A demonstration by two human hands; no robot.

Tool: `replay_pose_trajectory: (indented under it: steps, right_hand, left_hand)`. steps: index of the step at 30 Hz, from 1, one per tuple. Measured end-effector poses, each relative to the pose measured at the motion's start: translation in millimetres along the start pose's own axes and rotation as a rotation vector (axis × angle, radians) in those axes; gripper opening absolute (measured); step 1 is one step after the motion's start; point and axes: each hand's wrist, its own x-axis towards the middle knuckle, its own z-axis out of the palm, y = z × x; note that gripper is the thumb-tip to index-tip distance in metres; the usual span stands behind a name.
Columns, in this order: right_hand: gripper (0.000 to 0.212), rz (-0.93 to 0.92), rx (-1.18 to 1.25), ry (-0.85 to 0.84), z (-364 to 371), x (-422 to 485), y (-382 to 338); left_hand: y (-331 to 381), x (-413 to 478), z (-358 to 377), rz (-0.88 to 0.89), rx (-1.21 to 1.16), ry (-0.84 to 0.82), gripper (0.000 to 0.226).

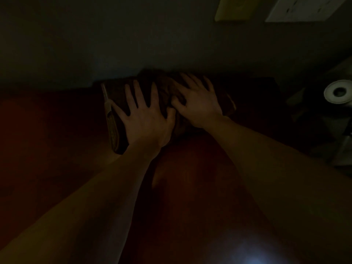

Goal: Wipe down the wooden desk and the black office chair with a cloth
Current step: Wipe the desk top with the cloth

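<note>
The scene is very dark. A dark brown cloth [163,86] with a pale striped edge lies bunched on the reddish wooden desk [57,121], against the wall at the desk's far edge. My left hand [144,115] lies flat on the cloth's left part with fingers spread. Beside it, my right hand [196,103] presses on the cloth's right part, fingers also spread and straight. Both forearms reach forward over the desk. The black office chair is not in view.
A grey wall [133,44] rises right behind the cloth, with a white outlet plate [302,8] and a yellowish plate [234,8] at the top right. A white roll [338,92] sits to the right past the desk's end. A light glare [253,258] shows near the bottom edge.
</note>
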Motion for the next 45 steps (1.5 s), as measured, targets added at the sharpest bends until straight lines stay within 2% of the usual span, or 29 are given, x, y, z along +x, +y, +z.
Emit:
replay_pose_trajectory:
  steps: [3, 8, 16, 19, 27, 45]
  right_hand:
    - [0.058, 0.001, 0.01, 0.01, 4, 1, 2]
    - [0.057, 0.055, -0.003, -0.016, 1, -4, -4]
    - [0.059, 0.201, 0.003, -0.015, 4, -63, -18]
    - [0.06, 0.228, -0.005, -0.025, 5, -82, -24]
    - [0.063, 0.268, 0.014, -0.023, 3, -134, -37]
    - [0.067, 0.269, 0.012, 0.024, 16, -268, -62]
  left_hand:
    - [-1, 3, 0, 0.012, 0.025, -0.015, 0.088]
    - [-1, 5, -2, 0.024, 0.033, -0.036, 0.073]
    - [-17, -2, -7, 0.243, 0.088, -0.116, 0.072]
    - [-21, -11, -8, 0.284, 0.065, -0.114, 0.083]
    - [-31, -60, -14, 0.33, 0.029, -0.131, 0.09]
    - [-43, -189, -13, 0.38, 0.034, -0.085, 0.086]
